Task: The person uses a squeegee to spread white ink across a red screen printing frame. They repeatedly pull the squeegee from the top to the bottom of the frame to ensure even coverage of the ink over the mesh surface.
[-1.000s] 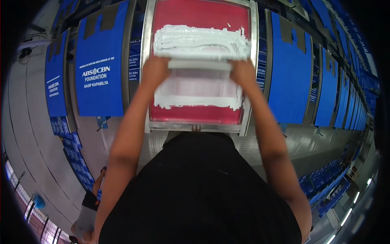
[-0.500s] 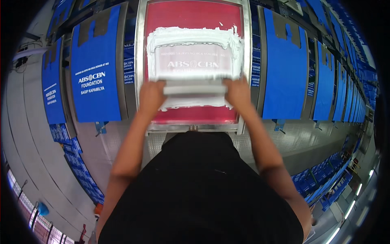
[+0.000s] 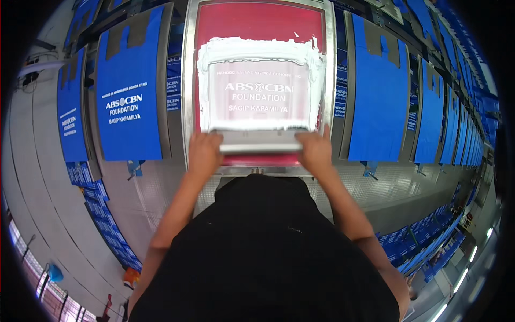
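Observation:
A wide squeegee (image 3: pixel 260 140) lies across the near part of a screen printing frame (image 3: pixel 329 80). My left hand (image 3: pixel 206 154) grips its left end and my right hand (image 3: pixel 316 152) its right end, fingers closed over the top. Both hands are slightly blurred. Thick white ink (image 3: pixel 252 51) borders a pale printed area (image 3: pixel 259 97) on the frame's red mesh (image 3: pixel 263 19), with white lettering showing through. A line of ink runs along the squeegee's far edge. The bar hides the mesh beneath it.
Blue fabric panels on flat boards flank the frame: a printed one (image 3: pixel 129 91) on the left and an unprinted one (image 3: pixel 378 94) on the right. More boards recede to the right. Racks of blue pieces (image 3: pixel 421 231) stand lower right. My black-clothed torso (image 3: pixel 268 252) is close to the frame.
Both hands have pulled the squeegee toward me, down to the near part of the frame. More of the lettering behind it is uncovered. The frame has shifted slightly rightward in view.

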A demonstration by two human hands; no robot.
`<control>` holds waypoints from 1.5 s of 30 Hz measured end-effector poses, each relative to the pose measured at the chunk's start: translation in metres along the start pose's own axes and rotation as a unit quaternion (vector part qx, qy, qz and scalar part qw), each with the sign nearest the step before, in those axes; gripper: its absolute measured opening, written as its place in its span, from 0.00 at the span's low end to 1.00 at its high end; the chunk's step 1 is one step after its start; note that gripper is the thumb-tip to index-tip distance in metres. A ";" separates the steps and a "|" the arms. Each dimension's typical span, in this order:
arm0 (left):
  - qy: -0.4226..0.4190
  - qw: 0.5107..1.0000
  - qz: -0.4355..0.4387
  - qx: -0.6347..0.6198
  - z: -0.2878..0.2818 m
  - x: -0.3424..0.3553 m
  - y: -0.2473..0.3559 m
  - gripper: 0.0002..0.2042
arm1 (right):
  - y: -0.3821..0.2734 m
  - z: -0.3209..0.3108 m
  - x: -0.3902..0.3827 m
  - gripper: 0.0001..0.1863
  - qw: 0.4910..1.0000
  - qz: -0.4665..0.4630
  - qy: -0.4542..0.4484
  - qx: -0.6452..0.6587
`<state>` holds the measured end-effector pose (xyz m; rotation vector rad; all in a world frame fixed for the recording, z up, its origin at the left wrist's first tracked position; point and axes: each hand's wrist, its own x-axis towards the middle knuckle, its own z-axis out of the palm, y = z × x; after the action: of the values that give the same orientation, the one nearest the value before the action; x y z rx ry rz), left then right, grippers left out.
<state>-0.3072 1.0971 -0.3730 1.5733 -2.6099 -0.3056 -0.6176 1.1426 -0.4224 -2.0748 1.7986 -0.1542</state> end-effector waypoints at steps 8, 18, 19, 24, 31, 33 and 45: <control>-0.033 0.997 -0.050 0.049 -0.047 0.181 -0.040 0.18 | 0.043 -0.062 0.173 0.22 0.999 0.016 0.008 -0.048; 0.011 1.000 -0.001 -0.022 0.005 -0.002 0.007 0.17 | 0.001 0.003 -0.006 0.16 0.999 -0.006 0.039 0.006; -0.010 0.999 -0.023 -0.022 0.001 0.021 0.001 0.16 | 0.006 -0.002 0.012 0.17 0.999 -0.008 0.035 -0.005; -0.022 0.998 -0.038 0.047 -0.029 0.172 -0.040 0.14 | 0.042 -0.051 0.159 0.22 0.997 0.039 -0.007 -0.060; 0.197 0.978 -0.012 0.063 -0.056 0.188 -0.053 0.23 | 0.050 -0.113 0.212 0.30 0.999 -0.012 -0.019 -0.027; 0.274 0.960 -0.036 0.033 -0.075 0.152 -0.022 0.22 | 0.055 -0.133 0.215 0.31 0.999 0.006 -0.037 -0.011; -0.268 0.705 -0.302 -0.583 0.119 -0.126 0.070 0.23 | 0.029 -0.111 0.257 0.29 0.993 -0.085 -0.079 -0.006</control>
<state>-0.3288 1.2550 -0.4706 1.7143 -1.1979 -2.1569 -0.6372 0.8663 -0.3739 -2.1826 1.5338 -0.0251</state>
